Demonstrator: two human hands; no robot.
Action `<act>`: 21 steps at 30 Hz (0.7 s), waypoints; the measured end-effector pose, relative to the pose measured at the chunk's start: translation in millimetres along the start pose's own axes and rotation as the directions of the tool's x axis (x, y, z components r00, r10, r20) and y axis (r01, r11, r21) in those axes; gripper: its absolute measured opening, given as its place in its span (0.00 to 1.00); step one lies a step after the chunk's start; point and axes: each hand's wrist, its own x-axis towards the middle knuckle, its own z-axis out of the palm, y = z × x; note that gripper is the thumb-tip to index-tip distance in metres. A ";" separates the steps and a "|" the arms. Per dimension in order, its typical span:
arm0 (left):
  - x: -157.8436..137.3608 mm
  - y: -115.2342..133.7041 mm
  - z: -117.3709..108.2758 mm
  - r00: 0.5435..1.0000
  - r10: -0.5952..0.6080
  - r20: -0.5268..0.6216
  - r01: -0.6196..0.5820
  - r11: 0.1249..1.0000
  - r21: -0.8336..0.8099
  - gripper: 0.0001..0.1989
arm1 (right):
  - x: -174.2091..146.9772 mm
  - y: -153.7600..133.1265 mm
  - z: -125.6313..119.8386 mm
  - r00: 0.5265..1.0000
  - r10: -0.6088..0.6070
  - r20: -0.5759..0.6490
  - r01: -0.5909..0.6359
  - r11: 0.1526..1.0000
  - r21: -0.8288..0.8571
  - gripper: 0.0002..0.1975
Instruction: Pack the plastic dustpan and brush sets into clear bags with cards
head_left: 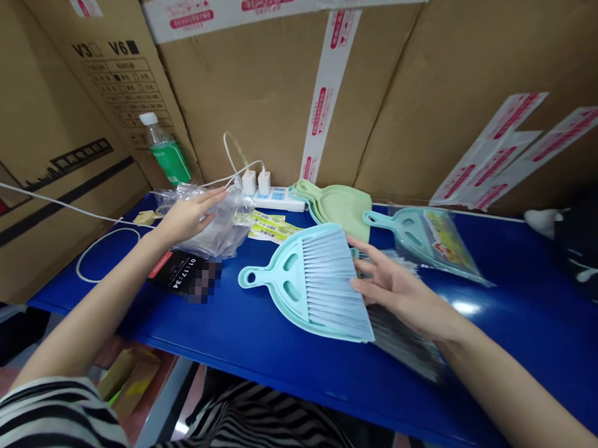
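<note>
A light-blue dustpan (pixel 280 299) with a matching hand brush (pixel 331 278) nested in it lies in front of me, handle pointing left. My right hand (pixel 400 291) is at the bristle ends, fingers apart, the thumb and fingertips at the brush's right edge. Beneath that hand are more brushes with grey bristles (pixel 405 344), partly hidden. My left hand (pixel 193 216) is stretched out flat over a heap of clear plastic bags (pixel 224 234), its fingers extended and holding nothing visible. Yellow-green printed labels (pixel 274 227) lie to the right of the bags.
Green dustpans (pixel 346 206) are stacked behind, beside a bagged blue dustpan set (pixel 417 232). A power strip (pixel 280 198) with chargers and white cables stands near the cardboard wall (pixel 265 97). A bottle (pixel 168 152) is at back left; a phone (pixel 178 271) lies near the front edge.
</note>
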 end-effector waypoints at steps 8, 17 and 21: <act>-32.4 61.3 -17.9 0.962 0.273 -0.002 -0.264 0.931 -0.251 0.19 | 0.6 -2.1 1.7 0.998 0.009 -0.055 -0.008 1.000 0.015 0.47; -38.0 118.1 2.3 0.958 0.274 0.080 -0.262 0.956 -0.135 0.14 | -2.8 -7.0 -11.4 0.972 -0.157 -0.177 0.103 0.954 -0.281 0.32; -35.9 125.2 1.0 0.970 0.242 0.020 -0.238 0.963 -0.125 0.15 | -9.8 -17.5 3.3 0.761 -0.621 -0.186 0.239 0.535 -0.810 0.15</act>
